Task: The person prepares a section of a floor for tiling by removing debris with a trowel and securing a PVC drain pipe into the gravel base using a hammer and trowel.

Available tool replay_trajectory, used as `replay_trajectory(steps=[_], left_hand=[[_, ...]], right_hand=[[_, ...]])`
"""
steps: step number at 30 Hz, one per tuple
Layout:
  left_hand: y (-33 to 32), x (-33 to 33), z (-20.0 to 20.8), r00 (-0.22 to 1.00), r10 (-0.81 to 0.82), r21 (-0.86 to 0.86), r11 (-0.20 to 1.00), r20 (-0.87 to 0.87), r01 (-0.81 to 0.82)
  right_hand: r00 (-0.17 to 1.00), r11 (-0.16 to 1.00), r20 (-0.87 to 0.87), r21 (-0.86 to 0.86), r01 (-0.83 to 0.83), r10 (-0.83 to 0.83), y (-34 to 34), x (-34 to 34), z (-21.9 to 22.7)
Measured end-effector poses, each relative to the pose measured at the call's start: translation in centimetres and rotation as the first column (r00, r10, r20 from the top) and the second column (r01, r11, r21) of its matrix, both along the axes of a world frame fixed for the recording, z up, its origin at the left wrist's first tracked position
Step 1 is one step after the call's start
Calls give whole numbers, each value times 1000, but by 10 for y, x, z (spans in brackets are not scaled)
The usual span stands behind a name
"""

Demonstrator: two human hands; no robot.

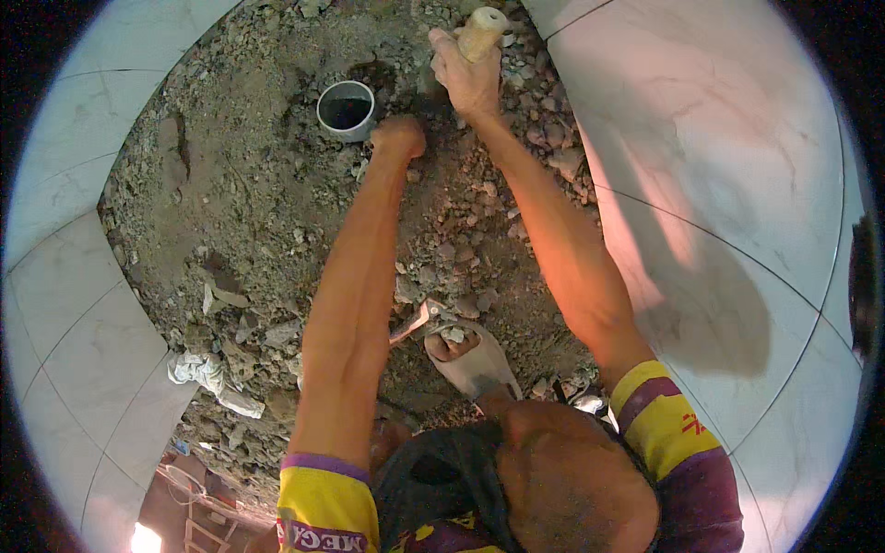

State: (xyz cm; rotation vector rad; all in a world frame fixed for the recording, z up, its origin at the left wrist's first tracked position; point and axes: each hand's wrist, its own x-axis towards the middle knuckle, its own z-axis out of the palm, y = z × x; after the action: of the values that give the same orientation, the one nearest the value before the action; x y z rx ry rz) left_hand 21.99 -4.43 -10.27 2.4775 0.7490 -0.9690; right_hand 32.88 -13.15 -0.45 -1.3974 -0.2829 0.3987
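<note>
I see my right hand (468, 78) wrapped tight around a pale wooden handle (482, 33), fingers fully curled on it; the handle's long axis runs up and away from me, its butt end pointing toward the top of the view, and whatever head it carries is hidden below the fist in the dirt. My left hand (398, 136) is balled into a fist pressed down against the rubble (277, 203); I cannot tell whether it grips anything, since the fingers are tucked under. The white pipe (346, 111) stands upright in the broken ground with its open mouth facing up, just beside the left hand, up and to its left, and farther from the right hand, which sits to its right across a dark hollow. So the left hand is the nearer one to the pipe. A sandalled foot (470, 355) rests in the debris near my body, a crumpled rag (205, 373) lies lower left, and pale marble tiles (719, 166) border the dug patch.
</note>
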Motion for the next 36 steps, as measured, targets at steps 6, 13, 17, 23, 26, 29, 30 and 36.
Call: replay_trajectory(steps=[6, 13, 17, 23, 26, 29, 30, 36], left_hand=[[32, 0, -1, 964, 42, 0, 999, -264, -44], [-19, -17, 32, 996, 84, 71, 994, 38, -86], [-45, -15, 45, 973, 123, 112, 983, 195, -147], [-35, -42, 37, 978, 37, 238, 967, 207, -88], [-56, -22, 51, 962, 208, 154, 959, 177, -236], [-34, -43, 35, 943, 214, 109, 963, 253, -247], [-37, -38, 34, 923, 261, -3, 962, 283, -271], [-30, -36, 19, 917, 288, 85, 943, 276, -321]], right_hand=[[997, 965, 21, 250, -77, 74, 12, 3, 29], [991, 966, 4, 226, -130, 132, 17, -6, 8], [984, 977, 3, 121, -178, 179, 16, 17, -23], [988, 983, -37, 113, -144, 149, 33, -28, -3], [995, 994, -8, 58, -96, 97, -3, 0, -21], [1000, 983, -2, 183, 20, -20, -5, 12, 8], [998, 965, 58, 261, -22, 7, -18, 28, 10], [997, 969, -65, 248, -19, 36, -33, 15, 39]])
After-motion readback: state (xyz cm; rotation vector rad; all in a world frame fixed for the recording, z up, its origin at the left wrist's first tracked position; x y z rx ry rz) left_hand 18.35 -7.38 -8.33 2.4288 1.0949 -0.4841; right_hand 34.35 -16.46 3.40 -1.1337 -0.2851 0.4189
